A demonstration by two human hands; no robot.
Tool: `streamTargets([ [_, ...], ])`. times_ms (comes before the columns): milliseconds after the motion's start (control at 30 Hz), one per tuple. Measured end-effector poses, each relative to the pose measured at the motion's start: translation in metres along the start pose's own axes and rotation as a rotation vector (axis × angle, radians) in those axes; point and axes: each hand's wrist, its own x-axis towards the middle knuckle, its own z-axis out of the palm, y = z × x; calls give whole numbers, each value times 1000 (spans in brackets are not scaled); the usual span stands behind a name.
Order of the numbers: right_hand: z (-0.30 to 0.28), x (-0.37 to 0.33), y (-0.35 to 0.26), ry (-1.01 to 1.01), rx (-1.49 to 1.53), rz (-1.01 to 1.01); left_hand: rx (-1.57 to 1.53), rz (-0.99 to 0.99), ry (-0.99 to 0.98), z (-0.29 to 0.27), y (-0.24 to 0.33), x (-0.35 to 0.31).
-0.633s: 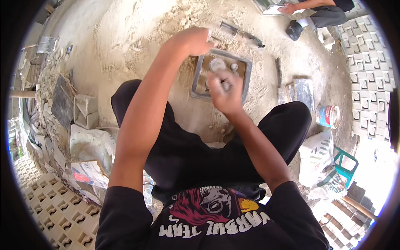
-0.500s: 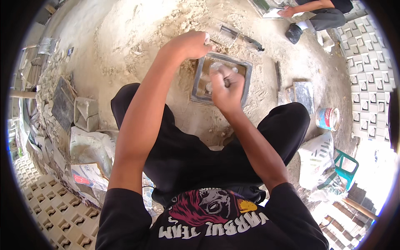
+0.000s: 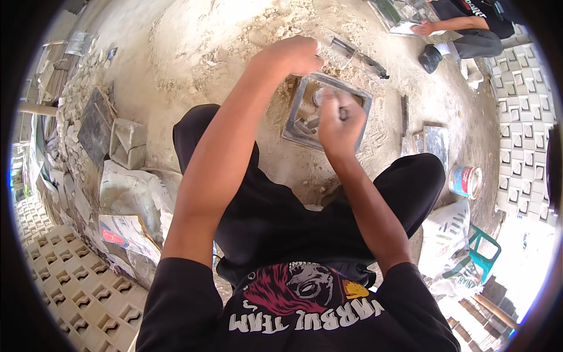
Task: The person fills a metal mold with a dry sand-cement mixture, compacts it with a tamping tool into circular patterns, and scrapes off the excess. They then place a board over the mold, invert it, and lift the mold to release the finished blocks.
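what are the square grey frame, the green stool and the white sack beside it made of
Square grey frame: perhaps dull metal, its straight bars dusty; wood possible. Green open stool: likely moulded plastic, smooth and evenly coloured. White printed sack: probably woven plastic, limp and creased.

Strong daylight floods my view, and the sandy ground [image 3: 196, 29] ahead of me washes out nearly to white in patches. At the lower right, glare [image 3: 531, 243] burns away all detail. My black trousers [image 3: 258, 229] sink into darkness by contrast, their folds barely readable. My right hand [image 3: 342, 120] is smeared with blur (its fingers won't separate for me), while the grey frame [image 3: 301, 141] beneath looks fairly crisp. Toward the rim the stacked blocks [image 3: 519, 120] bend in curves, bluish fringes creep in, and the corners fall black.
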Motion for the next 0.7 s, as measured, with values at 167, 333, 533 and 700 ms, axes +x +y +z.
streamTargets([
  [167,8,16,14,109,-132,-74,19,31,0,-2,1,0],
  [333,19,27,25,186,-24,-139,-134,30,-26,-9,2,-6],
  [533,10,47,19,222,-128,-21,6,-57,16,-19,-11,-1],
  [700,6,77,28,195,-177,-50,-114,32,82,-18,-17,-6],
])
